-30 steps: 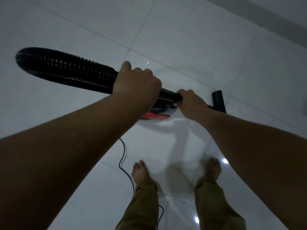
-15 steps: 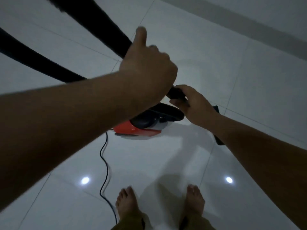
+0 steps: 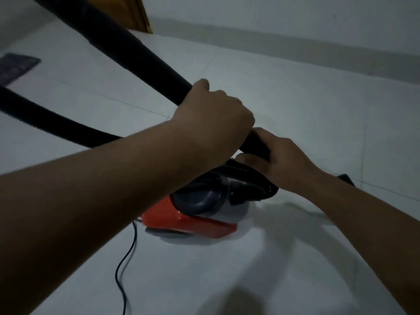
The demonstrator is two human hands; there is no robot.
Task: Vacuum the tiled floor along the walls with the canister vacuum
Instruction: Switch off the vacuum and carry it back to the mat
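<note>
Floor: pale glossy tiles [image 3: 295,92] with faint grout lines, dim light; a grey skirting band runs along the far wall [image 3: 295,17].
Door: a brown wooden edge [image 3: 136,12] at the top, mostly cut off by the frame.
Mat: a dark flat piece [image 3: 16,67] on the floor at far left, blurred and cut by the edge.
Vacuum: red and grey canister [image 3: 193,214] sits on the tiles in the middle, below both hands; its left part is hidden behind the left forearm.
Tube: a thick black tube [image 3: 136,55] slants from the upper left down to the hands; its top runs out of frame.
Hose: a black hose [image 3: 45,123] comes in from the left edge and passes behind the left forearm; a ribbed stretch meets the canister top under the right hand.
Left hand [image 3: 213,119]: fist closed round the tube's lower end.
Right hand [image 3: 281,160]: fingers and thumb clamped on the short black tube end just beyond the left fist.
Nozzle: a small black part [image 3: 346,179] shows past the right wrist, mostly hidden; hard to tell what it is.
Cord: thin black cord [image 3: 125,264] trails from the canister's rear toward the bottom edge.
</note>
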